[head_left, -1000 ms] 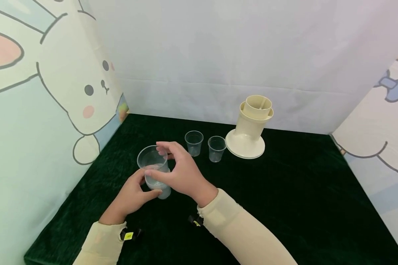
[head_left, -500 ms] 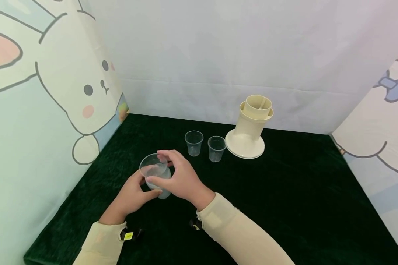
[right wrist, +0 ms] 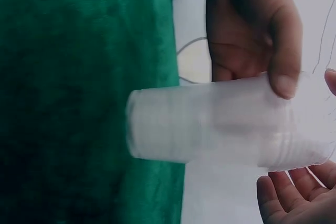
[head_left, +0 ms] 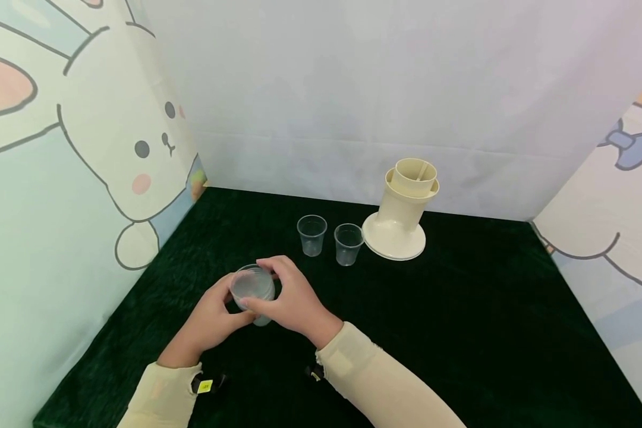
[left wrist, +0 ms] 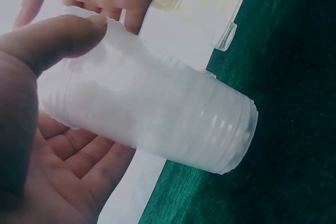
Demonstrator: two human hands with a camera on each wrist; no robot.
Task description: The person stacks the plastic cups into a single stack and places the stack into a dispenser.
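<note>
A nested stack of clear plastic cups (head_left: 252, 286) stands between both hands, left of the table's middle. My left hand (head_left: 207, 318) grips the stack's side, thumb on the near side and fingers behind. My right hand (head_left: 295, 302) holds the uppermost cup near its rim, fingers on the far side and thumb on the near side. In the left wrist view the stack (left wrist: 157, 98) shows closely spaced rings and milky walls. In the right wrist view, the stack (right wrist: 210, 121) lies across the frame, slightly blurred.
Two separate clear cups, one left (head_left: 312, 236) and one right (head_left: 348, 245), stand behind the hands. A cream cylindrical holder (head_left: 400, 208) on a round base is just right of them. Dark green cloth (head_left: 460, 321) covers the table; printed curtains (head_left: 385, 77) enclose it.
My right hand has moved down with the top cup, which now sits deeper in the stack; the stack looks shorter. My left hand has stayed nearly in place.
</note>
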